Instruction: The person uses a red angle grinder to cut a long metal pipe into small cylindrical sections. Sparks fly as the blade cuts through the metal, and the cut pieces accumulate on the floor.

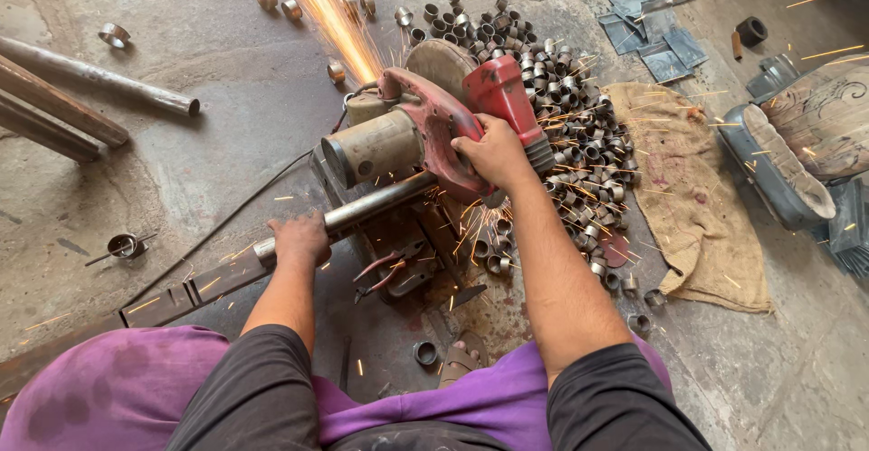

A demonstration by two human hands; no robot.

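A red chop saw (425, 129) stands on the concrete floor with its disc down on a steel pipe (380, 204), throwing orange sparks up and to the right. My right hand (493, 150) is shut on the saw's red handle. My left hand (300, 238) grips the pipe a little left of the saw, holding it down. The cut itself is hidden under the saw's body. A big heap of short cut pipe rings (570, 116) lies behind and right of the saw.
Long pipes (90, 75) lie at the far left, with loose rings (277, 3) near the top. Red-handled pliers (391, 265) rest on the saw base. A burlap sack (692, 193) and a grey seat (778, 166) lie right; metal plates (652, 39) behind.
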